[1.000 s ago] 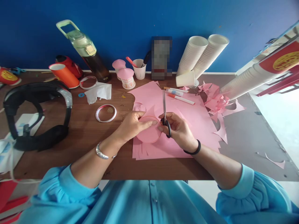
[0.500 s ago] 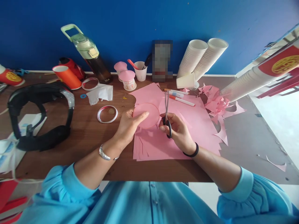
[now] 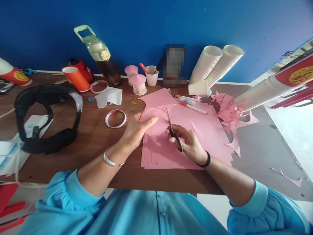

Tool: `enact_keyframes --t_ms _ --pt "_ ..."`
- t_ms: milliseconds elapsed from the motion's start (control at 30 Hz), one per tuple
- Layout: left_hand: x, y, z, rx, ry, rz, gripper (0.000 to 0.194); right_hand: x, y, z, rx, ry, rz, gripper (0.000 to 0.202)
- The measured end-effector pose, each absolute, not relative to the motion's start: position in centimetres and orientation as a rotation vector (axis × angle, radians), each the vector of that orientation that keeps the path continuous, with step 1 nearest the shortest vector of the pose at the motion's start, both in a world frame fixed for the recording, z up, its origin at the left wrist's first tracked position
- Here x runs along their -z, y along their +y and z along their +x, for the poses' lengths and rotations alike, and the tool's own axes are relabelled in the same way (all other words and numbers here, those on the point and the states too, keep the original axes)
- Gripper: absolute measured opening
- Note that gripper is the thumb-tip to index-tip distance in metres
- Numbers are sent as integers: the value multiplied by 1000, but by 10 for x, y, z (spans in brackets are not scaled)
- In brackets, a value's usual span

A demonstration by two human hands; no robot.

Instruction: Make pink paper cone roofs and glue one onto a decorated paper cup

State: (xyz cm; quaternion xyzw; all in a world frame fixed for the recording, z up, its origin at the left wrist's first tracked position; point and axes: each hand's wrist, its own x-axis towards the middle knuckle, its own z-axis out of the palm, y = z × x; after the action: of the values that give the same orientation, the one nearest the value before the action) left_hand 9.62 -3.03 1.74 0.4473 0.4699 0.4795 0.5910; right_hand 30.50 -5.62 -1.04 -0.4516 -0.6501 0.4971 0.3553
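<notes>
My left hand (image 3: 134,130) grips a round pink paper disc (image 3: 156,125) by its left side, thumb on top. Black-handled scissors (image 3: 176,138) are in my right hand (image 3: 189,143), their blades pointing up and left beside the disc's right edge. Beneath both hands lie large pink paper sheets (image 3: 205,140). Two markers, one of them a red-capped marker (image 3: 193,107), rest on the sheets above my right hand. Behind the disc, a smaller pink piece (image 3: 158,98) with a curved cut edge lies on the pile.
Tape rolls, one a white ring (image 3: 115,126), lie left of the sheets. Two paper-cup houses (image 3: 138,84), a bottle (image 3: 105,62) and stacked cups (image 3: 207,63) stand along the wall. Pink scraps (image 3: 227,109) lie right; a black headset (image 3: 49,143) lies left.
The scissors have tilted left, so their blades now lie beside the disc's edge instead of pointing straight up. My left hand still holds the disc. The whole view has shifted slightly.
</notes>
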Motion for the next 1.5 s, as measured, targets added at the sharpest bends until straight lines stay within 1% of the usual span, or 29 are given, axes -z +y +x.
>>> enact_keyframes --t_ms 133,267,600,1067,1267,1500 --pt "-18 -31 97 -1125 1078 1060 23 10 -56 305 -1292 -1644 -1135 59" --pt "-18 -31 97 -1119 1079 1040 20 11 -56 306 -1290 -1655 -1156 57" --pt "-14 -30 97 -1123 1100 1038 21 14 -55 305 -1295 -1620 -1129 51" --pt "-15 -29 97 -1128 1070 1043 21 14 -56 305 -1343 -1582 -1116 52" --pt "-14 -28 95 -1123 1063 1036 19 13 -56 304 -1412 -1528 -1107 59" --pt "-15 -28 92 -1094 1077 1080 19 5 -56 303 -1433 -1514 -1126 55"
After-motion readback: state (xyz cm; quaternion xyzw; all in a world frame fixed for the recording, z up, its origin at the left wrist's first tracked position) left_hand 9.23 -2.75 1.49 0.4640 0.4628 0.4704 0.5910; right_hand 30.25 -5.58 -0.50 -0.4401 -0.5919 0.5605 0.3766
